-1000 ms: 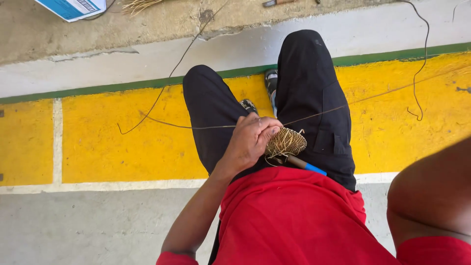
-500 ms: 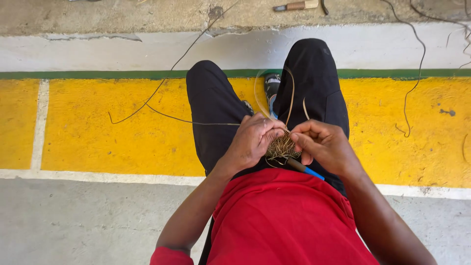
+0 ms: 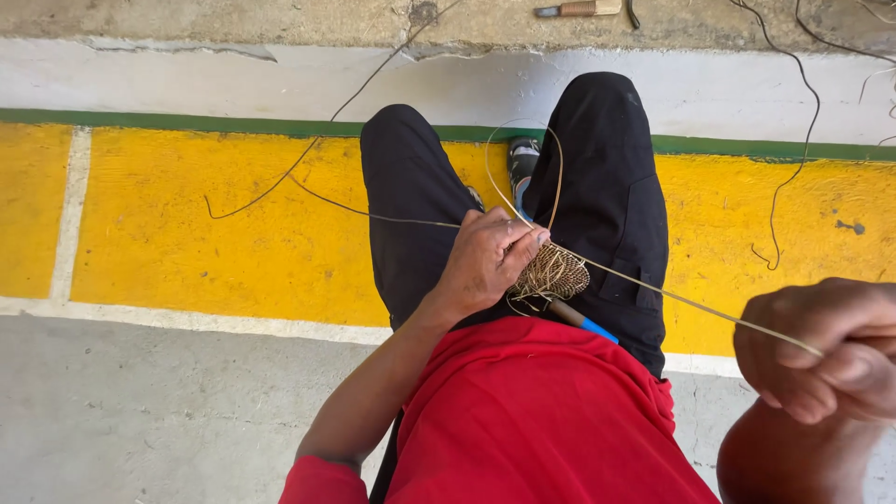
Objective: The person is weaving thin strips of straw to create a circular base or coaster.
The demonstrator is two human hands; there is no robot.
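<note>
Woven disc (image 3: 553,273) is sitting on the lap, over the black trousers (image 3: 607,187), pinched by the closed left hand (image 3: 485,261). Right hand (image 3: 821,350) is gripping, fist-tight, a taut fibre strand (image 3: 672,299) pulled sideways.

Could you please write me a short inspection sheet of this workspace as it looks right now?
Surface: concrete floor with a yellow painted band.
Job's things: small woven fibre piece; long fibre strand running taut from it; blue-handled tool on the lap.
Clutter: loose fibre strands; wooden-handled tool on the far ledge.
Hands: left hand grips the woven piece; right hand pinches the strand.
Cables: dark cord at right.
Surroundings: nothing seen.
</note>
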